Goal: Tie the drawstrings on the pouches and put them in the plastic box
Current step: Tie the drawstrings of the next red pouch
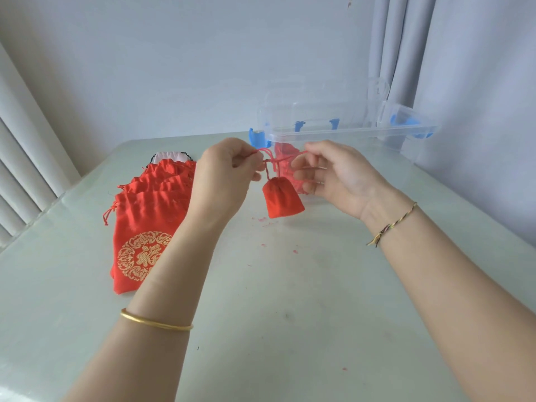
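Observation:
A small red pouch (282, 200) hangs bunched shut above the table from its red drawstrings (271, 161). My left hand (223, 175) pinches the strings on the left, and my right hand (333, 172) pinches them on the right, with the cords crossing between the two hands. Just behind them stands the clear plastic box (348, 132) with blue latches, its lid open, and red pouches (285, 153) show through its wall. A pile of flat red pouches (150, 204) with gold emblems lies on the table to the left, partly hidden by my left forearm.
The pale table (290, 300) carries small red lint specks near the middle. A pink-white item (171, 156) sits behind the pile. A wall and grey curtain (406, 53) stand close behind the box; a ribbed white panel (23, 169) is at the left.

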The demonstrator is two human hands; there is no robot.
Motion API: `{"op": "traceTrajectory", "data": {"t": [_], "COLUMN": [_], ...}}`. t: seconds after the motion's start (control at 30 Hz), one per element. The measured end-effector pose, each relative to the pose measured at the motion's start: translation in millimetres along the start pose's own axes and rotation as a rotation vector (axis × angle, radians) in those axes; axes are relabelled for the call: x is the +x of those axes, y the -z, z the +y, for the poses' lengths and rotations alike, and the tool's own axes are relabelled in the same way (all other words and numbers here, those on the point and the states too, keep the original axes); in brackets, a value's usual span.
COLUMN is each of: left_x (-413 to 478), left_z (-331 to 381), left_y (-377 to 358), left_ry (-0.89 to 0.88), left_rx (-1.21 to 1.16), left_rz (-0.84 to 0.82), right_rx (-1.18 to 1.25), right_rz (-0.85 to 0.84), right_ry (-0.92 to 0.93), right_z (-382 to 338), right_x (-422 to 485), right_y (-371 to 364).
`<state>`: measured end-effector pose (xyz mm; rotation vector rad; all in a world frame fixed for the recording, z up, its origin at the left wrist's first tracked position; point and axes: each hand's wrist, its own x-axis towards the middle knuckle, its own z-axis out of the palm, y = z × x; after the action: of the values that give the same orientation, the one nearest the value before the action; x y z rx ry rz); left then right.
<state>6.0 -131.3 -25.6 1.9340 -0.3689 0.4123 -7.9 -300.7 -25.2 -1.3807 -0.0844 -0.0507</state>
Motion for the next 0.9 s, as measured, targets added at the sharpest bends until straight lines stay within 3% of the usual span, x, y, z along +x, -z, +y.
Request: {"op": "traceTrajectory", "data": {"t": [0.13,0.23,0.33,0.43,0.57,0.73,0.9], "left_x": [3,3,4,3,-2,-4,-7], "left_z": [-9,-11,-11,-6,1,-4,-3], "left_y": [-1,-4,-1,-1,-7,-4,-7], "left_ry": [0.042,0.125,0.213,0.285,0.358,0.404,0.309], "left_rx": [0.204,0.193,0.065,-0.234,-0.607,-0.427,-0.201], "left_rz": [0.014,-0.032,-0.043,-0.07,-0.14,-0.279,-0.427], "right_rx": [0.297,0.363,0.173,-0.091,-0.25,-0.169,-0.171], "right_rz": [-0.042,-0.05,0.025,0.086,0.099,0.126,0.05], "right_ry": [-0.022,-0.072,-0.084,-0.115,-0.095,0.036,0.13], "right_z": [6,10,16,23,25,8,3], "right_x": [1,0,2,2,1,-2,-7], "right_y": [-2,-4,-2,-1,-6,-8,-21]}}
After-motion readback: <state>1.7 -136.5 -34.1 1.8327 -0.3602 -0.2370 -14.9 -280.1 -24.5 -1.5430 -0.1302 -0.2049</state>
